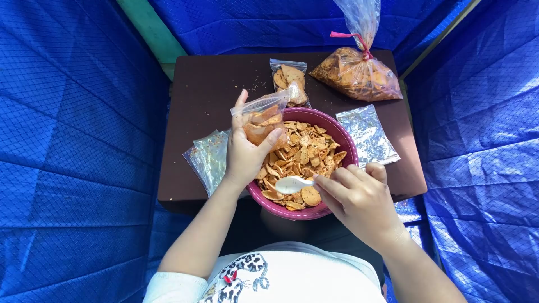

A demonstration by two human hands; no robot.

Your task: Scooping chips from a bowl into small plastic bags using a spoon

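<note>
The left hand [245, 151] is closed around a small clear pouch [263, 120] partly filled with chips, held over the purple bowl [337, 132] (full of orange chips). The right hand [359, 199] pinches a white spoon [293, 184] above the bowl's near side.

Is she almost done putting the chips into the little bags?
Not nearly. One filled small bag already lies on the table. The left hand holds a part-filled pouch over the purple bowl, and the right hand dips a white spoon into the chips. Still left: a nearly full bowl, empty pouches beside it, and a big tied bag.
</note>
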